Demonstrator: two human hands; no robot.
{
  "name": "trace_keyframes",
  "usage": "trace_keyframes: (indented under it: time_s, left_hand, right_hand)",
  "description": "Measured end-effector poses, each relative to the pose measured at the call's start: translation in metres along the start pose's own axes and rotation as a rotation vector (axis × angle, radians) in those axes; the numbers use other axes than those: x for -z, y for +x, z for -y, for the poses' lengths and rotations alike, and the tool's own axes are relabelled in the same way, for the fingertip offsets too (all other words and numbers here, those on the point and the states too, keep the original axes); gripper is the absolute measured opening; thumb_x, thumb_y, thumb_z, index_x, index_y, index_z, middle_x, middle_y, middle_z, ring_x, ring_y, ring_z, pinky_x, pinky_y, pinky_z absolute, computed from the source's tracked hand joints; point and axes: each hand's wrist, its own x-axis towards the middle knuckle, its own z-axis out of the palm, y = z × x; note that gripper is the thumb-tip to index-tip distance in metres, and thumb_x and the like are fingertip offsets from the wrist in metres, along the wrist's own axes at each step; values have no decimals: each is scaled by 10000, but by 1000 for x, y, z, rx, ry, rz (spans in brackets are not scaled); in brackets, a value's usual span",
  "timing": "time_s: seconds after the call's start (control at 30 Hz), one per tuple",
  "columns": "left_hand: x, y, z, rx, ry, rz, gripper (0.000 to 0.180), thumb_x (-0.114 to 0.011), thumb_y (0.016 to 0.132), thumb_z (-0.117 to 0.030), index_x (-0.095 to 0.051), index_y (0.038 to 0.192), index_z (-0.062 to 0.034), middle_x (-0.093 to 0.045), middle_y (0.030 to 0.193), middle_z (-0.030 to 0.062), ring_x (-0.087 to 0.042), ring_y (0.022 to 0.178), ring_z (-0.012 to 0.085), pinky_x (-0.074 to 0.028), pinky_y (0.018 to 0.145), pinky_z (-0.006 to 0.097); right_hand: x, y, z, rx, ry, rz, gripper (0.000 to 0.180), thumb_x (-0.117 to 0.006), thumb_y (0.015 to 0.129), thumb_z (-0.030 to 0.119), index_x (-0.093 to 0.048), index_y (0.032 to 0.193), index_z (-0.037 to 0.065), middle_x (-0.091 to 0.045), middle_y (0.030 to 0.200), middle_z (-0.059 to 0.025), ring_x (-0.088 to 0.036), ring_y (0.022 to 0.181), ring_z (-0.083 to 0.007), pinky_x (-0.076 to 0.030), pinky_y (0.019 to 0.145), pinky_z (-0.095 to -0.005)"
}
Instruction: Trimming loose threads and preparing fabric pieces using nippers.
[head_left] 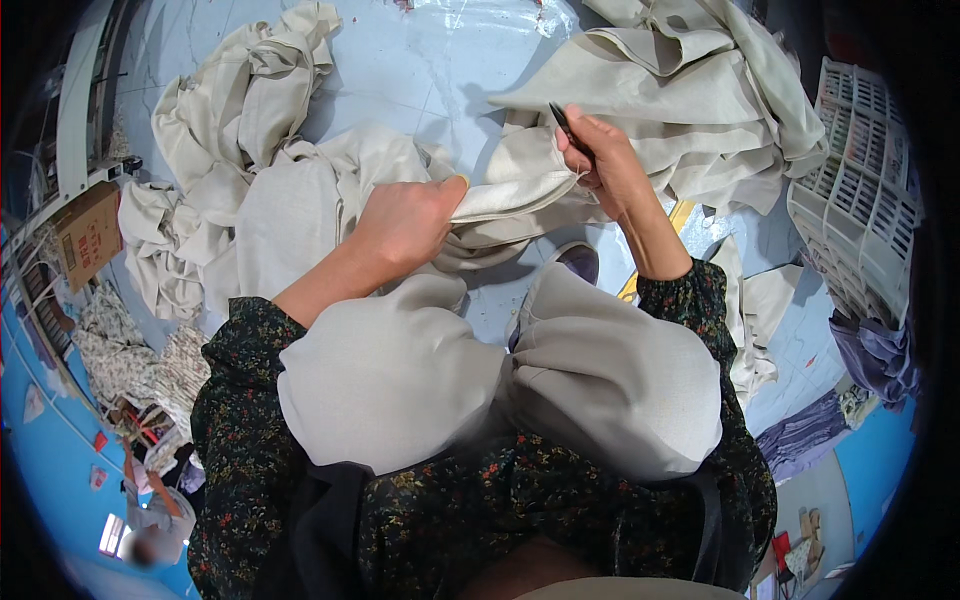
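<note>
My left hand (415, 222) is closed on a folded edge of beige cloth (520, 195), its thumb lying along the top. The cloth stretches from there across to my right hand (605, 165). In that hand is a small black pointed tool (572, 130), which looks like thread snips; its tip points up and away from me. The end of the folded edge meets the fingers of my right hand, with a fine thread showing beside them. More beige cloth covers my lap (400, 375), between my forearms.
Heaps of beige cloth lie on the pale floor at left (245, 110) and far right (680, 90). A white plastic basket (860, 180) stands at right, with purple cloth (875, 355) near it. A cardboard box (90, 235) is at left. Another person (160, 520) appears at lower left.
</note>
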Motion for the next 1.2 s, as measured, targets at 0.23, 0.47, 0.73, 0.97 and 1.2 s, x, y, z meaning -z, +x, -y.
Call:
trace_keyframes:
  time_s: [0.23, 0.47, 0.73, 0.97, 1.2]
  left_hand:
    - [21, 41, -20, 60, -122, -56, 381, -670, 827, -120, -520, 1165, -31, -668, 921, 214, -641, 879, 421, -501, 732, 489]
    - [14, 40, 16, -200, -282, -232, 464, -709, 877, -355, -571, 1152, -8, -652, 828, 233, -632, 838, 433, -489, 755, 476]
    - [-13, 47, 2, 150, -435, 231, 323, -575, 981, -342, -594, 976, -20, -642, 903, 209, -628, 889, 394, -491, 739, 477]
    - [-64, 42, 22, 123, -136, -278, 570, -689, 892, -351, -510, 1299, 7, -557, 1144, 181, -525, 1098, 374, -445, 932, 433]
    - [-71, 52, 24, 97, -136, -159, 270, -617, 945, -237, -546, 824, -6, -612, 797, 169, -579, 814, 396, -406, 785, 460]
  right_hand:
    - [-23, -26, 22, 286, 51, 23, 297, -756, 874, 215, -680, 1048, -13, -663, 860, -36, -631, 762, -85, -526, 663, -235]
    - [148, -138, 169, 1116, 171, -743, 357, -522, 996, 168, -602, 1210, -106, -645, 1194, -200, -633, 1052, -248, -525, 944, -329]
    - [257, -114, 144, 906, 82, -816, 505, -335, 1084, 387, -590, 1187, -37, -672, 1023, -163, -382, 515, -103, -333, 491, -219]
    - [26, -59, 2, 196, -165, -432, 389, -529, 995, 415, -693, 884, 80, -477, 644, 58, -397, 583, -38, -287, 531, -211]
    - [3, -1, -72, 35, -177, -271, 397, -566, 990, 400, -665, 811, 60, -483, 637, 44, -405, 593, -62, -308, 554, -237]
